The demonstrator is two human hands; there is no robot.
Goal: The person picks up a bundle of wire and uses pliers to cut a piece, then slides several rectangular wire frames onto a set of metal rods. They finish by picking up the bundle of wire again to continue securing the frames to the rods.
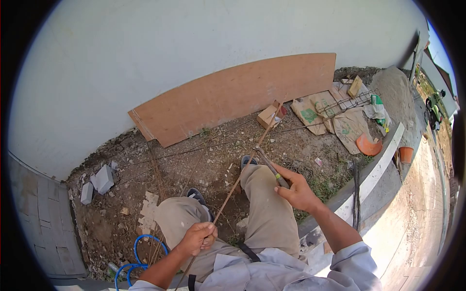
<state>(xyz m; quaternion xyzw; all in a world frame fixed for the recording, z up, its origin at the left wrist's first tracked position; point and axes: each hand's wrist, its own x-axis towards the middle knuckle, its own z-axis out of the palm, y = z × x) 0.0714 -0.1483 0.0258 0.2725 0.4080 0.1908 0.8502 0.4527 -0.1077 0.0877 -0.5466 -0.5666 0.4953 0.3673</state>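
Observation:
My left hand (198,238) is closed round a long thin rusty rod (227,198), which slants up and to the right between my knees. My right hand (297,190) grips the handle of a hand tool (281,181) with a dark and yellow-green grip. The tool's metal head meets the rod a little beyond my right knee. Past the tool, the rod's far part reaches up beside an open cardboard box (268,116).
A brown board (238,97) leans on the white wall (194,39). Paper sacks (347,127), a wire cage (347,104), an orange bucket (406,154) and a sand heap (394,89) lie right. Grey blocks (104,178) and blue hose (136,252) are left.

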